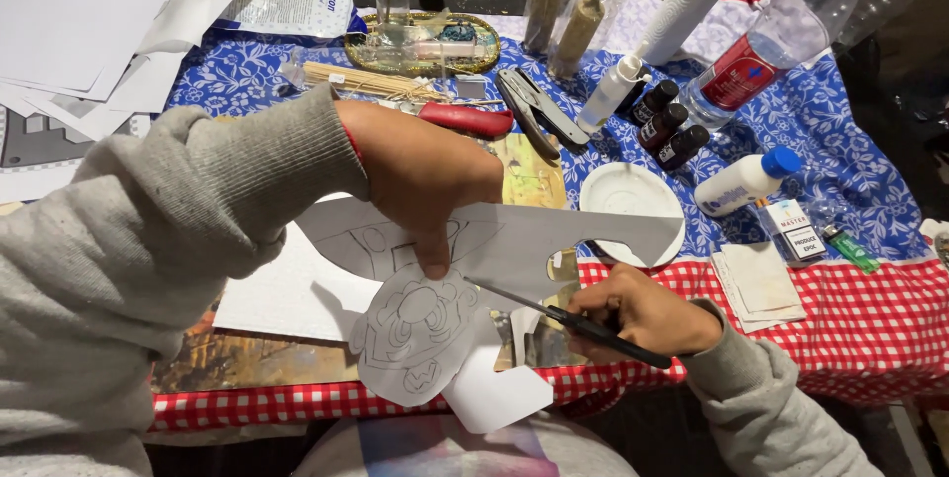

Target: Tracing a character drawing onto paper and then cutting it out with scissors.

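My left hand (425,175) pinches a white paper cutout (415,324) with a pencil-drawn design, thumb pressed on its middle, holding it above the table. A long strip of the same paper (613,230) stretches right over a white saucer. My right hand (643,314) grips a thin black-handled craft knife (563,314), whose blade tip touches the cutout's right edge near my left thumb. Both arms wear grey sleeves.
White saucer (633,190), three small dark bottles (667,126), white glue bottle (746,180), clear water bottle (781,37), pliers (539,111), red-handled tool (465,119), wooden sticks (361,82), gold tray (420,42), paper sheets (89,22) at left, worn board (247,358) underneath.
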